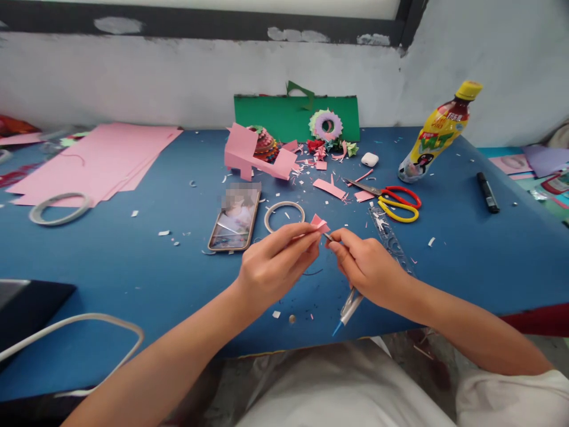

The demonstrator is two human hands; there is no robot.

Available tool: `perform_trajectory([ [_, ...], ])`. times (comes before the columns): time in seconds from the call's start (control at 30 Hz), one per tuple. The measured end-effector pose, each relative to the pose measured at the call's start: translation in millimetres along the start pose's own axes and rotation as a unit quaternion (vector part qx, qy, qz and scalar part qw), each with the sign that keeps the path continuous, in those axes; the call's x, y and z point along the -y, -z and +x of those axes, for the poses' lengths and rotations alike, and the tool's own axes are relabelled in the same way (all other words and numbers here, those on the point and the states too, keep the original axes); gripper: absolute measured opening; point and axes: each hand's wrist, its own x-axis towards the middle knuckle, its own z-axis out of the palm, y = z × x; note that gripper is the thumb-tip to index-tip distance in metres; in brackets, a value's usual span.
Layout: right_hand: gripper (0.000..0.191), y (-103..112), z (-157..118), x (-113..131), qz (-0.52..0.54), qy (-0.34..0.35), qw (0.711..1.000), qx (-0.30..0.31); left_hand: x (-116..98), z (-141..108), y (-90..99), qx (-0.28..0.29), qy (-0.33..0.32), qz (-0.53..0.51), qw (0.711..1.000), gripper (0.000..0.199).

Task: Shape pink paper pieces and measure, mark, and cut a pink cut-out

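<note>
Between the fingertips of my left hand [280,258] is a small folded piece of pink paper [319,223]. My right hand [371,264] grips a slim pen-like tool [351,308], whose pale body and blue end stick out below the palm. A thin grey tip at my right fingertips points at the pink paper and seems to touch it; my fingers hide the middle of the tool. Just beyond my left hand lies a white ring of tape [267,219]. A clear plastic ruler [391,237] lies partly behind my right wrist.
Scissors [400,203], a phone [235,218], pink paper scraps and a cut pink sheet [242,151] lie ahead. A bottle [438,136] stands right, near a black marker [488,193]. Pink sheets [102,160] and another tape roll [60,209] are left. A white cable [106,318] loops front left.
</note>
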Motion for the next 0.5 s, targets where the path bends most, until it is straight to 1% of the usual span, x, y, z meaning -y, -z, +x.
perform_trajectory([
  [0.07, 0.022, 0.0, -0.1, -0.9, 0.002, 0.018, 1.000, -0.003, -0.6, 1.8, 1.5, -0.011, 0.017, -0.011, 1.000, 0.021],
  [0.2, 0.022, -1.8, -0.4, -2.7, -0.023, 0.049, 0.998, -0.018, -2.2, 7.4, 3.8, -0.026, 0.078, -0.050, 0.995, 0.013],
  [0.33, 0.023, -4.9, -0.8, -4.2, -0.068, 0.062, 0.995, -0.038, -4.2, 10.7, 5.6, -0.004, 0.140, -0.069, 0.988, 0.008],
  [0.5, 0.025, -6.9, -1.2, -7.4, -0.124, 0.091, 0.986, -0.067, -5.1, 13.4, 8.0, 0.019, 0.220, -0.124, 0.967, 0.005],
])
